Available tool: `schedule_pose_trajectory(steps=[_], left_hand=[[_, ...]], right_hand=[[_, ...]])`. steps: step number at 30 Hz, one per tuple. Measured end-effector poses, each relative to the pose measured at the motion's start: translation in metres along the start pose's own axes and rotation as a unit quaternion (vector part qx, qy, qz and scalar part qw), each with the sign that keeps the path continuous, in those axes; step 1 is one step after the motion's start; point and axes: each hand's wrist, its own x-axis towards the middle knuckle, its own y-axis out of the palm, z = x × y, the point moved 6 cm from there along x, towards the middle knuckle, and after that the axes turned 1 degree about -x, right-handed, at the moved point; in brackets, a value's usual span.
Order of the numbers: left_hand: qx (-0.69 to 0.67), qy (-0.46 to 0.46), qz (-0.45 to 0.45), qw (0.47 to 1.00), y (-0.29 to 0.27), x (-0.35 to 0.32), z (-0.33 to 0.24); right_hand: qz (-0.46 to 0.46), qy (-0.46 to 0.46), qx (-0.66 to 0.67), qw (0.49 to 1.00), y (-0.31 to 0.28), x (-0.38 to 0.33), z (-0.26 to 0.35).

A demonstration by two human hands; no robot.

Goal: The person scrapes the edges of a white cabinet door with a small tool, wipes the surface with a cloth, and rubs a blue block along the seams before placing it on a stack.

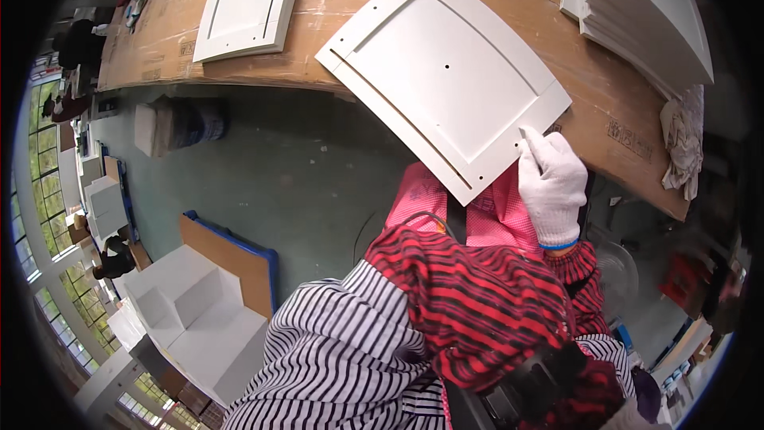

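The left hand is hidden beneath the white panel (446, 72) and striped sleeve (469, 287).

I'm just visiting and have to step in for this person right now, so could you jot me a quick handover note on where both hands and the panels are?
Right hand: in a white glove, fingers on the lower corner of the white door panel, which juts over the edge of the cardboard-covered bench.
Left hand: hidden under the panel; whether it has a grip cannot be told.
Second white panel lies flat on the bench to the left.
Stack of white panels sits at the right, a crumpled rag below it.
Done or left: the picture does not show which panels are finished.
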Motion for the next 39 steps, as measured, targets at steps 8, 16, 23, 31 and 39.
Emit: schedule_pose_trajectory(steps=[8,16,23,31,39], left_hand=[[0.121,-0.024,-0.070,0.990,-0.034,-0.011,0.004],[0.133,-0.039,-0.075,0.987,-0.041,-0.014,0.004],[0.140,-0.050,-0.072,0.986,-0.042,-0.013,0.005],[0.127,-0.055,-0.061,0.988,-0.042,-0.012,0.005],[0.122,-0.063,-0.057,0.989,-0.040,-0.012,0.005]], right_hand=[[0.004,-0.001,0.005,1.000,0.003,-0.002,0.002],[-0.019,-0.024,0.007,1.000,0.002,0.000,0.003],[-0.004,0.005,0.009,1.000,0.001,-0.002,0.001],[0.002,0.001,0.007,1.000,0.000,0.000,0.002],[0.012,0.003,0.030,0.999,0.003,-0.003,0.010]])
